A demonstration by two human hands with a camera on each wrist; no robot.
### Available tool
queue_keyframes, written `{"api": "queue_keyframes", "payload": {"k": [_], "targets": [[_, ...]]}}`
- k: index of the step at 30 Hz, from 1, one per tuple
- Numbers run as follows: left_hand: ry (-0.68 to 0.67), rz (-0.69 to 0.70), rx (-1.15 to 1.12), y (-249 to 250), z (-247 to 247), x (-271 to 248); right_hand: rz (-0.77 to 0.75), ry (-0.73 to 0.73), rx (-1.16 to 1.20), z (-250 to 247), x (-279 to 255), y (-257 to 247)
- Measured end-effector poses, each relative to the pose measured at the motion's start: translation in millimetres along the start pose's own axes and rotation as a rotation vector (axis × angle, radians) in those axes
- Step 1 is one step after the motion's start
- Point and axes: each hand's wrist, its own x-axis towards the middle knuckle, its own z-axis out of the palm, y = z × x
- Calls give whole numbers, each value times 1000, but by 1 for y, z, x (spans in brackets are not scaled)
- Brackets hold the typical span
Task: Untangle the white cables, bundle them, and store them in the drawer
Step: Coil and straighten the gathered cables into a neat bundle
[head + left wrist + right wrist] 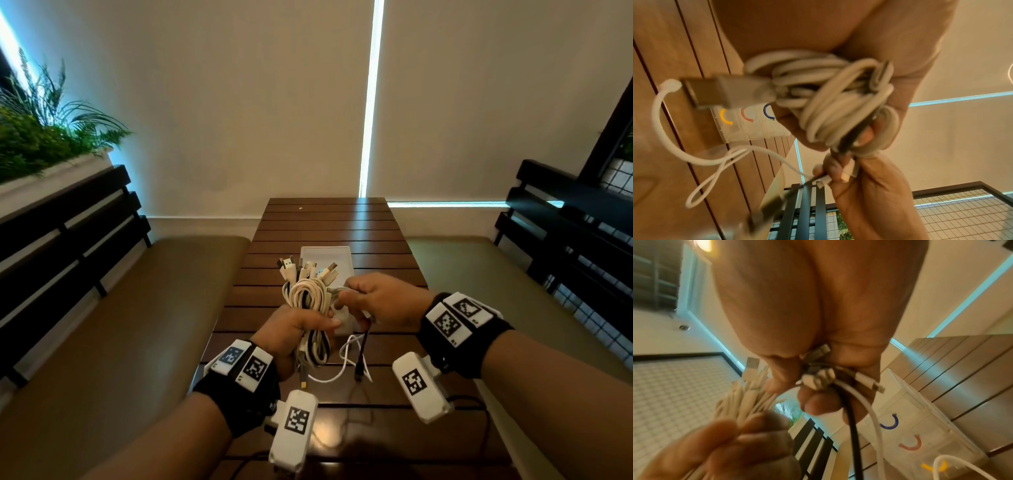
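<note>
Left hand (294,329) is gripping the coiled white cables (308,294) above the tabletop (376,233); right hand (380,301) is pinching loose plug ends beside them. Bundling appears to be under way; next, the trailing strands need gathering before stowing in the drawer unit (920,426).

The right hand (818,313) pinches several cable plugs (819,378) between its curled fingers — a black cable (854,434) and a white cable (876,423) hang down from it. The left hand (719,449), blurred, grips a bundle of white cables (748,395). Beside them stands a clear drawer box (925,431) with coloured handles on the slatted table (972,369).
</note>
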Motion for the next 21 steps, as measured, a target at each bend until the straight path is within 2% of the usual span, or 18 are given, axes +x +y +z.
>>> {"api": "queue_keyframes", "payload": {"k": [3,6,8,11,16,18,21], "targets": [[-19,0,-2,1,0,0,26,-12,25,2,0,1],[-25,-5,13,3,1,-2,-31,27,-46,-4,0,4],[22,13,47,3,-1,1,-81,202,-128,-5,1,10],[89,15,54,5,-3,7,-128,507,-94,4,-1,10],[222,-9,73,10,-3,17,-111,678,-70,23,-6,2],[279,16,73,12,-3,20,-30,591,-6,27,-4,-1],[242,8,-3,15,2,22,115,201,178,33,3,-1]]}}
